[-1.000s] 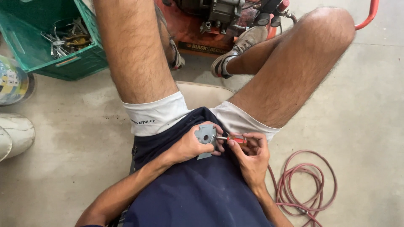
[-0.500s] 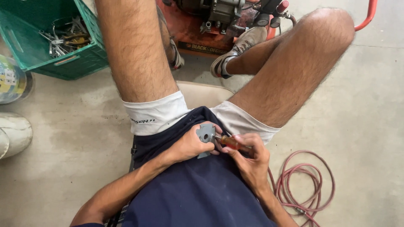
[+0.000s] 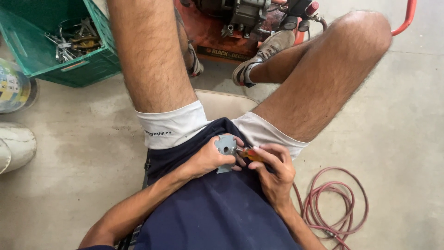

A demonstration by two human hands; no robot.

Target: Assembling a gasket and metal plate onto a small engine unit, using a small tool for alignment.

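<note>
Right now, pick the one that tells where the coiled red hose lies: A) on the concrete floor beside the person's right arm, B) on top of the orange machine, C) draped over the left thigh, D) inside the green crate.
A: the coiled red hose lies flat on the concrete floor, next to the arm of the right hand, which holds an orange-handled tool against the small grey metal part in the left hand.

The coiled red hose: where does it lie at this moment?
In the head view, the coiled red hose lies on the concrete floor at the person's right side, just beyond the right hand.
</note>
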